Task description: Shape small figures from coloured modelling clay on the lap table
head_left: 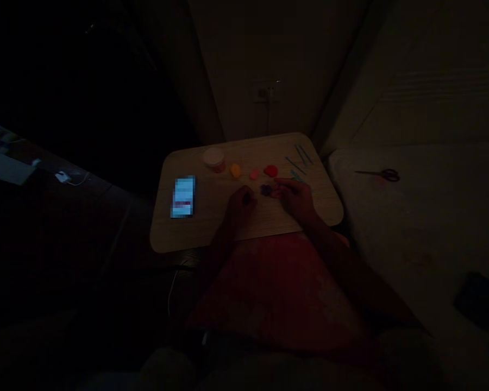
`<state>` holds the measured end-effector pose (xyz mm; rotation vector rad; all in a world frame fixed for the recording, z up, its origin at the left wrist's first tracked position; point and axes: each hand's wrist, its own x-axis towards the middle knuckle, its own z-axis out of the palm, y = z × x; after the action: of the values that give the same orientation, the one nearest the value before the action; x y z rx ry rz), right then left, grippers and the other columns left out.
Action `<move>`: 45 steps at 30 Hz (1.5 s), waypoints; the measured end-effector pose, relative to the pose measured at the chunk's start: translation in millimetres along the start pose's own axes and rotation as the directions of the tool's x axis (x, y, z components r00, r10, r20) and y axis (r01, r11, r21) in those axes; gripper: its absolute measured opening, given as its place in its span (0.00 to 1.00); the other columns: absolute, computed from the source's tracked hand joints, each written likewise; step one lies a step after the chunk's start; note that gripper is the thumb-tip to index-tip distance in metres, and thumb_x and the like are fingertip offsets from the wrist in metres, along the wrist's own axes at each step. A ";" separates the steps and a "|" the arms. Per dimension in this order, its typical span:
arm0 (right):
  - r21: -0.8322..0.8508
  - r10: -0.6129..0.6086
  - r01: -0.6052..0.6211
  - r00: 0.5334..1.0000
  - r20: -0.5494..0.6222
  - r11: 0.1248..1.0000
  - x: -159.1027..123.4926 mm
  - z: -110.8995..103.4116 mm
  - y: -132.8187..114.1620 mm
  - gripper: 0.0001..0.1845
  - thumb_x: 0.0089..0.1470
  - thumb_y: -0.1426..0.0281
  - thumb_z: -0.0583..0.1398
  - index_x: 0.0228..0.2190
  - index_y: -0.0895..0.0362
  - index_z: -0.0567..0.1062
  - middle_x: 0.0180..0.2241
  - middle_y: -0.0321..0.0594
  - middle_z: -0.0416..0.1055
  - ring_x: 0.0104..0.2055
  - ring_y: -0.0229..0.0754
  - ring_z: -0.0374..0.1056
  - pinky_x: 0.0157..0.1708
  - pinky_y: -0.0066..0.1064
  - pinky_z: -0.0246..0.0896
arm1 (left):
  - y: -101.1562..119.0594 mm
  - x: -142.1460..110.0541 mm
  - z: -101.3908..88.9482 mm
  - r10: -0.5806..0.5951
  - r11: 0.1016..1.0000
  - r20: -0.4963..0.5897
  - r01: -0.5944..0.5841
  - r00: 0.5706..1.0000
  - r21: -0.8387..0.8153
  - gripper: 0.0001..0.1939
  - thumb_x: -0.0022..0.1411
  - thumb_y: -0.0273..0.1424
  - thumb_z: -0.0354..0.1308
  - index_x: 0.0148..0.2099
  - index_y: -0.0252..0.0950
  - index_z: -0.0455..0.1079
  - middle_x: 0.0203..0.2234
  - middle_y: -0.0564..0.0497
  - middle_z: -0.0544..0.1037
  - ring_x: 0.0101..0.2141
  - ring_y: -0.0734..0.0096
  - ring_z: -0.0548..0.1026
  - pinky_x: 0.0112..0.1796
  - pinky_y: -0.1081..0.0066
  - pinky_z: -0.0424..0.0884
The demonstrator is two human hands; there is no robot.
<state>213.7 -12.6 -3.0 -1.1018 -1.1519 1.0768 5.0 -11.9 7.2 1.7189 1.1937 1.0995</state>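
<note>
Over the table's front middle, my left hand [242, 202] has its fingers curled in. It is too dark to see whether anything is in them. My right hand [296, 196] is to its right, with finger and thumb drawn together around something dim and pinkish that I cannot make out. Right at these fingertips is a dark purple lump [265, 190]; whether they touch it is unclear. Just behind the hands, an orange lump [235, 171], a pink lump [255, 174] and a red lump [271, 171], soft and clay-like, lie in a row.
The small wooden table [204, 233] bears a lit phone [183, 196] at left, a lidded tub [214, 159] at the back and several thin bluish sticks [302, 156] at back right. Scissors [378, 174] lie on a pale surface [375, 228] to the right. A wall socket [266, 91] is behind.
</note>
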 end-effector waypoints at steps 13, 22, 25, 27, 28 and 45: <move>0.059 0.074 -0.070 0.994 -0.077 0.996 -4.3 8.9 -13.5 0.13 0.39 0.64 0.74 0.25 0.55 0.77 0.23 0.38 0.79 0.25 0.43 0.77 0.26 0.32 0.73 | 5.9 -0.7 -0.8 -0.033 0.999 0.006 0.033 0.999 0.024 0.07 0.54 0.24 0.57 0.31 0.38 0.61 0.26 0.57 0.66 0.29 0.73 0.63 0.33 0.72 0.61; 0.001 0.076 -0.076 0.996 -0.044 0.997 -5.2 5.3 -18.1 0.15 0.50 0.57 0.68 0.24 0.55 0.76 0.22 0.37 0.77 0.21 0.39 0.71 0.22 0.30 0.67 | 5.6 -0.8 -1.4 -0.026 0.999 0.007 0.026 1.000 0.045 0.07 0.54 0.24 0.57 0.32 0.38 0.62 0.26 0.57 0.66 0.29 0.73 0.64 0.33 0.72 0.61; 0.001 0.061 -0.061 0.997 -0.056 0.998 -4.0 5.2 -16.9 0.15 0.53 0.55 0.66 0.28 0.55 0.78 0.23 0.38 0.77 0.22 0.39 0.70 0.24 0.31 0.68 | 5.0 -0.5 -0.9 -0.029 0.999 0.005 0.029 1.000 0.038 0.07 0.55 0.23 0.57 0.32 0.38 0.62 0.27 0.57 0.68 0.30 0.73 0.65 0.34 0.72 0.62; 0.001 0.048 -0.048 0.997 -0.054 0.999 -2.9 4.6 -14.7 0.16 0.55 0.54 0.65 0.32 0.55 0.80 0.25 0.39 0.77 0.23 0.40 0.71 0.26 0.33 0.70 | 5.3 -0.2 -0.8 -0.039 0.999 0.006 0.039 0.999 0.036 0.07 0.55 0.23 0.57 0.31 0.38 0.62 0.26 0.57 0.67 0.29 0.73 0.65 0.33 0.72 0.62; 0.002 0.039 -0.039 0.998 -0.052 0.999 -2.3 4.0 -13.4 0.17 0.55 0.54 0.64 0.34 0.55 0.81 0.26 0.39 0.78 0.24 0.41 0.72 0.27 0.34 0.71 | 5.6 -0.2 -0.8 -0.041 0.998 0.005 0.040 0.999 0.037 0.08 0.54 0.22 0.57 0.31 0.38 0.62 0.26 0.57 0.67 0.29 0.73 0.65 0.33 0.72 0.62; 0.059 0.054 -0.051 0.997 -0.056 0.997 -3.0 8.7 -12.7 0.14 0.41 0.61 0.74 0.28 0.54 0.79 0.30 0.41 0.81 0.33 0.45 0.79 0.37 0.40 0.78 | 6.4 -0.3 -1.2 -0.035 0.998 0.002 0.034 0.999 0.059 0.08 0.54 0.22 0.58 0.31 0.38 0.62 0.25 0.57 0.66 0.29 0.73 0.64 0.32 0.72 0.61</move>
<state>205.6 -16.5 9.8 -1.1161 -1.0456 1.1057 5.7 -13.8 13.3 1.7370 1.2607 1.0508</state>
